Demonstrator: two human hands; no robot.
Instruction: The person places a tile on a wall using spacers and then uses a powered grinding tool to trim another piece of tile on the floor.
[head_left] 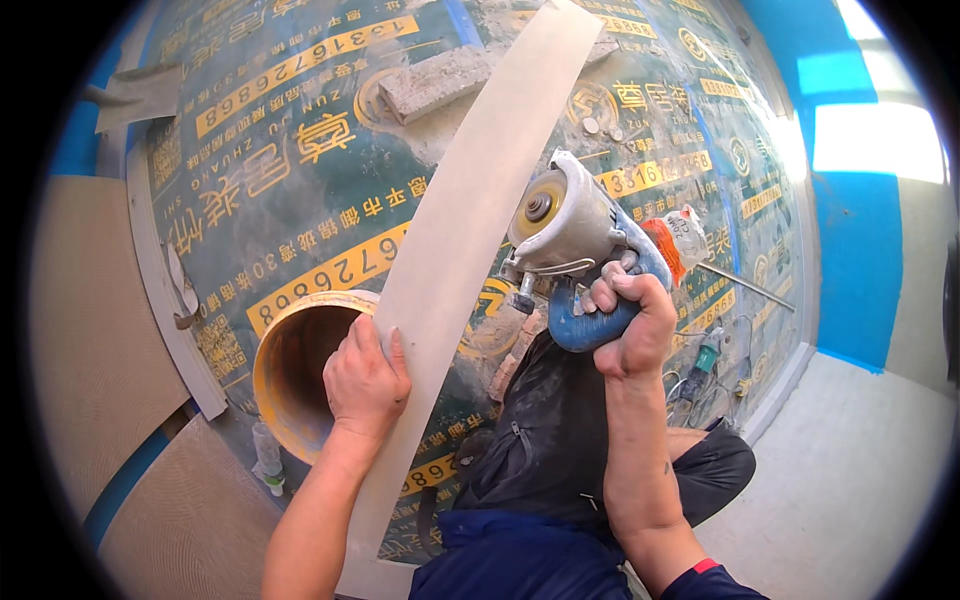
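Blue handle wrapped tight in the fingers (612, 292) of the right hand (628, 330), knuckles up, lifting a dusty handheld cutter (570, 235) (round blade facing left) just beside the strip's right edge. Left hand (363, 378) pressed flat on a long pale tile strip (455, 250), fingers spread over its left edge, not curled round it. Strip running from the lower edge up and away across the green printed floor sheet (290, 190). Orange bucket (295, 365) just left of that hand, open mouth showing. Farther out: a grey brick (435, 82) near the strip's far end, a small bottle (268, 455) by the bucket, dark trouser knee (560, 430) beneath the cutter.
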